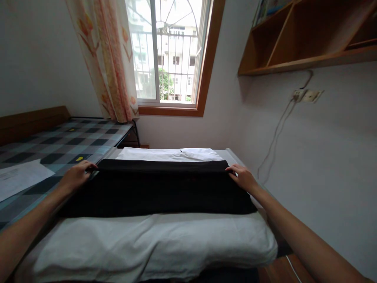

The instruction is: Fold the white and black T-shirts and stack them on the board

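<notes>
At 9 o'clock, a bed [97,137] is being covered by smooth check fabric in grey, black and pale blue, its end being closed off by a brown wooden board [32,122]. At 2 o'clock, a boxy wooden shelf [318,33] is being supported high on the wall and is being divided by upright panels. At 12 o'clock, a wood-framed glass window [171,55] is being backed by thin metal bars. Toward 11 o'clock, it is being flanked by a pleated curtain [110,59], patterned with orange flowers.

At 6 o'clock, thick white fabric [165,245] is being creased by soft, shallow wrinkles, its right corner being rounded. Just beyond it, a matte black cloth [159,192] is being kept broad and flat between both hands, a straight ridge being formed across its width. Past its far edge, a rumpled white cloth [165,155] is being partly hidden. On the bed, a crisp sheet of paper [25,177] is being supported.

The black cloth is being pinched at 10 o'clock by the left hand [77,175] and at 2 o'clock by the right hand [242,177], each grip being pressed together on the fabric. Near 3 o'clock, a thin cord [276,133] is being hung from a wall socket [308,95].
</notes>
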### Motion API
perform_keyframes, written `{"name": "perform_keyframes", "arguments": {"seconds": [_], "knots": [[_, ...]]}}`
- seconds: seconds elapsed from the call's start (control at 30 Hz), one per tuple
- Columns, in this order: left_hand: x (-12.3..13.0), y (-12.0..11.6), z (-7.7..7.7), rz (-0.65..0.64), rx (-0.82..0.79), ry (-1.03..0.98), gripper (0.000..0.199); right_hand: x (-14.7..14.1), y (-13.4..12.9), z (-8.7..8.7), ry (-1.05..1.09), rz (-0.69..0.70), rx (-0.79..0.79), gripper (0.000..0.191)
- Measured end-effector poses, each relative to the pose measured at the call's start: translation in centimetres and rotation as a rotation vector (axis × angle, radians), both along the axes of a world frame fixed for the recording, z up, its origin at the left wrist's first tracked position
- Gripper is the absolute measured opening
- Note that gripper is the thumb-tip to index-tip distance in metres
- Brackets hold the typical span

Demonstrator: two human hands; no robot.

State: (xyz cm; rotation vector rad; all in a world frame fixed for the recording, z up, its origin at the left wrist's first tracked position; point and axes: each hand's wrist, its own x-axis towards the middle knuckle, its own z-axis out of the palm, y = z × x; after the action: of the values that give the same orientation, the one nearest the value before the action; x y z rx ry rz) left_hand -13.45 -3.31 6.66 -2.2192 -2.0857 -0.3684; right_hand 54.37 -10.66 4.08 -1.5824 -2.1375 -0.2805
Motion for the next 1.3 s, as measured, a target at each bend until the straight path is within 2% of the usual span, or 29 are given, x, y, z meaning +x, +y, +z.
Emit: {"name": "perform_keyframes", "arguments": {"seconds": [0.13,0.27,0.43,0.63,0.73,0.8,0.9,1.03,1.1,1.2,1.3], "knots": [[0.4,-0.8,-0.9,-0.028,-0.159,0.052,0.033,0.4,-0.9,-0.7,-0.009,0.041,-0.065,0.018],[-0.1,-1.4,-1.6,-0.002,-0.018,-0.008,0.032,0.8,-1.4,-0.6,-0.004,0.019,0.006,0.017],[-0.7,-2.6,-2.0,0.007,0.051,0.016,0.032,0.8,-2.2,-1.1,-0.031,0.075,-0.052,0.014],[0.1,-2.9,-1.1,0.108,0.147,-0.012,0.036,0.5,-2.0,-0.1,0.069,-0.057,0.061,0.017],[0.2,-2.7,-0.8,0.131,0.174,0.000,0.035,0.8,-2.0,0.1,0.074,-0.054,0.052,0.017],[0.0,-2.7,-1.2,0.110,0.105,0.042,0.033,1.0,-2.2,-0.4,0.048,-0.008,-0.012,0.016],[-0.6,-2.7,-2.0,0.048,-0.078,0.116,0.033,1.2,-2.8,-1.3,0.024,0.071,-0.129,0.017],[-0.9,-2.6,-2.0,-0.037,-0.195,0.164,0.032,0.2,-3.3,-0.9,-0.024,0.040,-0.142,0.020],[-0.3,-2.7,-1.5,-0.058,-0.161,0.187,0.035,-0.9,-3.3,-0.2,-0.036,-0.008,-0.084,0.025],[1.9,-2.7,-0.9,-0.094,-0.018,0.136,0.049,-3.1,-3.0,0.5,-0.002,-0.049,0.007,0.031],[5.1,-2.8,-1.6,-0.231,0.063,0.030,0.058,-5.4,-2.6,-0.2,-0.004,-0.036,0.012,0.044]]}}
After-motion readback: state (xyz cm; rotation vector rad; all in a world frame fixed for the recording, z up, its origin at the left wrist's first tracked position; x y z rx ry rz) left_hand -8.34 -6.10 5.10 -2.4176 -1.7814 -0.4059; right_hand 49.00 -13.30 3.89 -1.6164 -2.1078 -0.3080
